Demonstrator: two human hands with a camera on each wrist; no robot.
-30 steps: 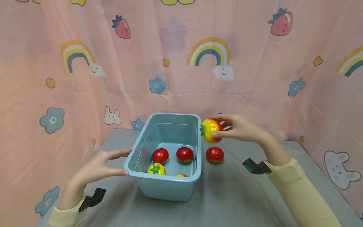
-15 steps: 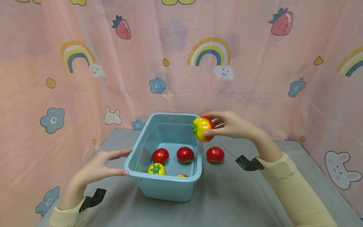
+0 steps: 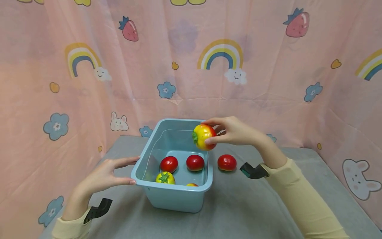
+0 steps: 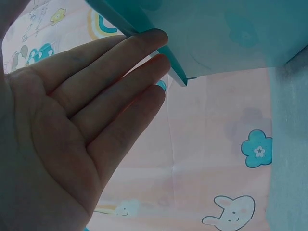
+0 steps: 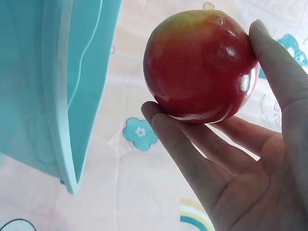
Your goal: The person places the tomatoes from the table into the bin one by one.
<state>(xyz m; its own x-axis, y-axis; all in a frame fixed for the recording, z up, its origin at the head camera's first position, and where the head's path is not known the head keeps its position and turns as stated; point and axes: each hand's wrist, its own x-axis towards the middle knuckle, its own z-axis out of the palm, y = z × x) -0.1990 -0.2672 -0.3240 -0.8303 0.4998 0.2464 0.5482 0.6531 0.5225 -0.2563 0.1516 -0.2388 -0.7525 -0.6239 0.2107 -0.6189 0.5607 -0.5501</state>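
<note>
My right hand [image 3: 234, 131] pinches a yellow-and-red toy tomato [image 3: 203, 136] with a green calyx, between thumb and fingers. It hangs over the right rim of a light-blue plastic bin [image 3: 176, 199]. In the right wrist view the tomato's red side [image 5: 199, 72] faces the camera, with the bin's rim [image 5: 60, 96] to its left. My left hand [image 3: 102, 176] touches the bin's left rim with its fingertips and thumb. Those fingers are straight in the left wrist view. Inside the bin lie two red tomatoes [image 3: 168, 164], a yellow one [image 3: 165, 178] and a partly hidden yellow-red one [image 3: 192, 185].
Another red tomato [image 3: 227, 162] lies on the grey cloth-covered table [image 3: 247, 205], just right of the bin. A pink patterned curtain [image 3: 262, 86] hangs behind the table and along both sides.
My right hand has carried the yellow-and-red tomato leftward, from beside the bin to above its right rim. My left hand and the bin stay where they were.
</note>
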